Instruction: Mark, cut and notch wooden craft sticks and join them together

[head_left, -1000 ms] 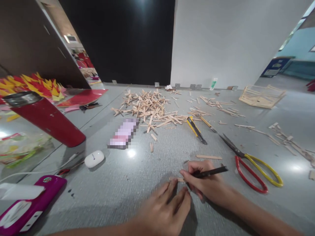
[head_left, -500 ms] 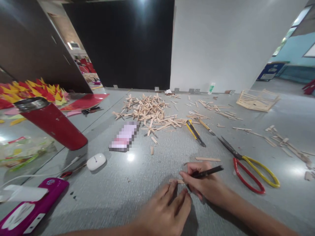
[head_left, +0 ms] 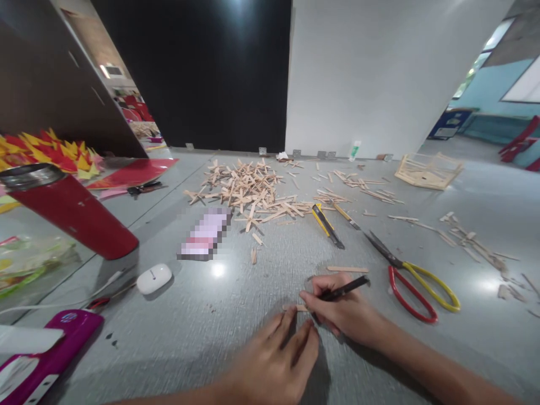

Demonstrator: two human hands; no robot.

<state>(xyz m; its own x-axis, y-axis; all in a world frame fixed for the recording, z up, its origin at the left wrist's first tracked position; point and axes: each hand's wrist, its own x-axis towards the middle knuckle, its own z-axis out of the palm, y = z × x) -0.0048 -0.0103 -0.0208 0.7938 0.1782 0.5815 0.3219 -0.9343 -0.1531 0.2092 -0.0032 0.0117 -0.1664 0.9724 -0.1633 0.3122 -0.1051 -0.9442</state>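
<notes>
My right hand (head_left: 343, 304) is closed around a black pen (head_left: 349, 287), which slants up to the right. Its tip is hidden behind the fingers, beside a short wooden craft stick (head_left: 302, 308) on the table. With bent fingers, my left hand (head_left: 280, 354) holds that stick down against the tabletop from the near side. Another craft stick (head_left: 348, 269) lies just beyond my right hand. To the right rest scissors (head_left: 396, 262) with one red and one yellow handle, their blades pointing away from me.
A heap of craft sticks (head_left: 248, 185) spreads across the back. Nearby lie a yellow cutter (head_left: 327, 226), a blurred-out phone (head_left: 206, 233) and a white mouse (head_left: 154, 279). Left are a red flask (head_left: 80, 216) and a purple power strip (head_left: 80, 332). A stick frame (head_left: 428, 171) stands back right.
The whole view has shifted slightly, so the table's things appear a little further left. Both hands keep nearly the same place at the stick, and the pen stays in my right hand.
</notes>
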